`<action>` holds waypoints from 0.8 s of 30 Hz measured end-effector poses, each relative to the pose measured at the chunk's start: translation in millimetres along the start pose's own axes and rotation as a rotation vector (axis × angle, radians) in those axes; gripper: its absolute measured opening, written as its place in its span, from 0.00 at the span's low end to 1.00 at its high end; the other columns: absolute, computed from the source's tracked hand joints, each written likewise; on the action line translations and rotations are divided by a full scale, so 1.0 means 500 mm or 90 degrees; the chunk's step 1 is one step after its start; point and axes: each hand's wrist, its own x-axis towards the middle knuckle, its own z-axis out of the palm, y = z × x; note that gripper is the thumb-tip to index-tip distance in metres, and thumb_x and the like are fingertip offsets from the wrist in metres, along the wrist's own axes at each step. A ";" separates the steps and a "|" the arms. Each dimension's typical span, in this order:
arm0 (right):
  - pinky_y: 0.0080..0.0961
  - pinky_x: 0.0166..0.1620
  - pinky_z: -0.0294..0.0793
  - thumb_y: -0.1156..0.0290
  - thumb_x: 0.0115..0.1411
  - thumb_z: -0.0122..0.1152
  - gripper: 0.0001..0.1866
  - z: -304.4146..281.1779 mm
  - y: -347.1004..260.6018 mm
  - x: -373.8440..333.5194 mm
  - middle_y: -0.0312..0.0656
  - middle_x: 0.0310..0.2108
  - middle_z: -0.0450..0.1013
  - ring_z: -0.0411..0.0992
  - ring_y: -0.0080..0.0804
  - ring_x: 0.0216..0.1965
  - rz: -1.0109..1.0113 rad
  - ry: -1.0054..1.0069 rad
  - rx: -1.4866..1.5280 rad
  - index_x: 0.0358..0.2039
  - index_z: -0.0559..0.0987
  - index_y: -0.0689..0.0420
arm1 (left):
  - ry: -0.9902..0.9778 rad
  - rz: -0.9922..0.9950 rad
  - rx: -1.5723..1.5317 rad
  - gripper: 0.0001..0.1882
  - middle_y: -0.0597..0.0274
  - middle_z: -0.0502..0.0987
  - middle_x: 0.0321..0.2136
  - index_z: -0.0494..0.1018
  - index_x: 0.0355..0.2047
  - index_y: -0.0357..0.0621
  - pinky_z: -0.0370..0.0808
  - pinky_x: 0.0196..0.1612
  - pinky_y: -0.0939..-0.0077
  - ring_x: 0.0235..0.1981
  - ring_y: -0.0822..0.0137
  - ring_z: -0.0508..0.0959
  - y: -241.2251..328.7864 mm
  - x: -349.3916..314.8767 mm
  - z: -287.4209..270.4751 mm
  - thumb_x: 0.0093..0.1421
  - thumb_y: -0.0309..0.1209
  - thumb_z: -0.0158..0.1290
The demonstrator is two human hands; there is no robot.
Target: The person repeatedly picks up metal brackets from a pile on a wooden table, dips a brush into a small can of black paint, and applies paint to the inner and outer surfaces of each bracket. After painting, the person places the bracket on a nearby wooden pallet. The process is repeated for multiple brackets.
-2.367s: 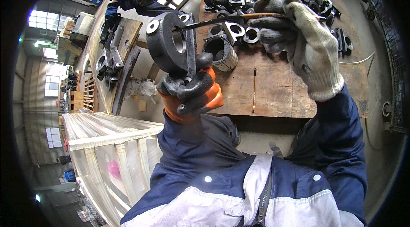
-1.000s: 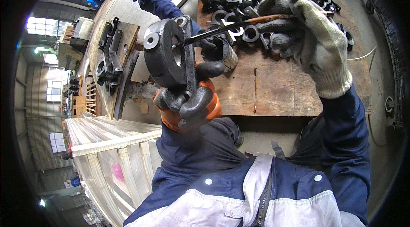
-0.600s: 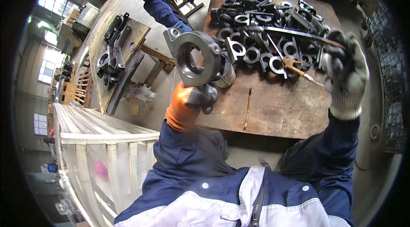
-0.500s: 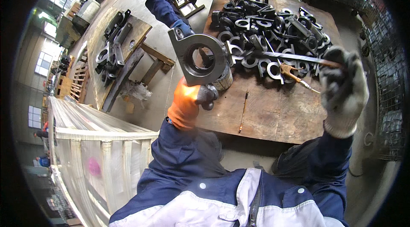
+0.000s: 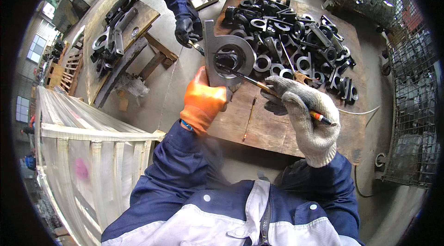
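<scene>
A grey metal bracket (image 5: 242, 52) with a large round bore is held up by my left hand (image 5: 203, 102), in an orange glove, gripping its lower end. My right hand (image 5: 310, 116), in a white knit glove with dark-stained fingers, grips a slim paintbrush (image 5: 252, 81) with an orange band near its rear end. The brush's front end reaches into the bore, at its lower inner wall. Below both hands, a thin orange-and-black stick (image 5: 249, 119) lies on the wooden tabletop (image 5: 277, 130).
Many similar black brackets (image 5: 286, 33) are heaped on the table's far half, with an air gun (image 5: 303, 77) and its hose beside them. A co-worker's gloved hand (image 5: 185, 28) holds a brush beyond my bracket. More brackets lie on a side table (image 5: 145, 24). Wire cages (image 5: 411, 107) stand right, a wooden crate (image 5: 101, 135) left.
My right hand has moved left and down, bringing the brush into the bore. My left hand has turned the bracket so its flat side stands upright. The co-worker's hands have shifted.
</scene>
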 end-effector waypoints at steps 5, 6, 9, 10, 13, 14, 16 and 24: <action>0.27 0.40 0.78 0.82 0.59 0.63 0.12 0.001 0.006 0.008 0.52 0.45 0.80 0.81 0.36 0.35 -0.059 -0.001 -0.078 0.45 0.80 0.66 | 0.077 -0.088 -0.128 0.16 0.50 0.81 0.35 0.72 0.39 0.40 0.78 0.42 0.65 0.37 0.50 0.82 0.011 -0.016 0.009 0.47 0.26 0.54; 0.28 0.42 0.78 0.83 0.58 0.63 0.12 0.000 0.004 0.011 0.52 0.46 0.80 0.81 0.37 0.36 -0.072 -0.002 -0.114 0.44 0.80 0.66 | 0.073 -0.109 -0.097 0.16 0.49 0.81 0.35 0.72 0.39 0.40 0.78 0.43 0.65 0.37 0.48 0.81 0.014 -0.015 0.009 0.47 0.27 0.54; 0.28 0.42 0.77 0.84 0.57 0.64 0.13 -0.004 -0.010 0.015 0.51 0.44 0.80 0.81 0.38 0.35 -0.107 -0.020 -0.200 0.44 0.81 0.65 | 0.098 -0.080 -0.052 0.17 0.46 0.81 0.34 0.72 0.39 0.41 0.78 0.43 0.64 0.38 0.45 0.81 0.021 -0.012 0.006 0.46 0.28 0.54; 0.29 0.41 0.77 0.84 0.56 0.64 0.14 -0.006 -0.018 0.015 0.50 0.44 0.81 0.81 0.38 0.35 -0.098 -0.026 -0.230 0.45 0.81 0.65 | 0.102 -0.090 -0.047 0.18 0.46 0.81 0.34 0.72 0.39 0.41 0.78 0.43 0.63 0.38 0.45 0.81 0.023 -0.012 0.005 0.45 0.28 0.53; 0.29 0.40 0.77 0.84 0.55 0.65 0.15 -0.002 -0.030 0.010 0.49 0.41 0.81 0.79 0.37 0.33 -0.081 -0.023 -0.264 0.44 0.81 0.65 | 0.110 -0.110 -0.057 0.19 0.45 0.81 0.34 0.72 0.39 0.42 0.78 0.43 0.63 0.38 0.45 0.81 0.024 -0.013 0.003 0.43 0.29 0.54; 0.29 0.39 0.76 0.83 0.55 0.65 0.15 -0.001 -0.031 0.009 0.48 0.40 0.81 0.79 0.36 0.31 -0.079 -0.019 -0.277 0.44 0.82 0.65 | 0.113 -0.114 -0.065 0.19 0.46 0.81 0.34 0.72 0.39 0.42 0.78 0.42 0.63 0.38 0.45 0.81 0.025 -0.013 0.002 0.43 0.29 0.54; 0.29 0.38 0.76 0.82 0.56 0.65 0.13 0.000 -0.030 0.005 0.48 0.39 0.81 0.78 0.35 0.30 -0.084 -0.012 -0.263 0.44 0.82 0.65 | 0.111 -0.132 -0.069 0.20 0.47 0.81 0.33 0.72 0.39 0.42 0.78 0.42 0.63 0.38 0.46 0.82 0.027 -0.015 0.001 0.42 0.29 0.55; 0.28 0.38 0.77 0.79 0.61 0.61 0.11 0.000 -0.035 -0.005 0.50 0.37 0.81 0.80 0.34 0.30 -0.019 -0.019 -0.190 0.44 0.80 0.67 | 0.122 -0.133 -0.006 0.23 0.47 0.81 0.32 0.71 0.42 0.42 0.78 0.41 0.62 0.37 0.45 0.81 0.039 -0.017 -0.011 0.41 0.29 0.56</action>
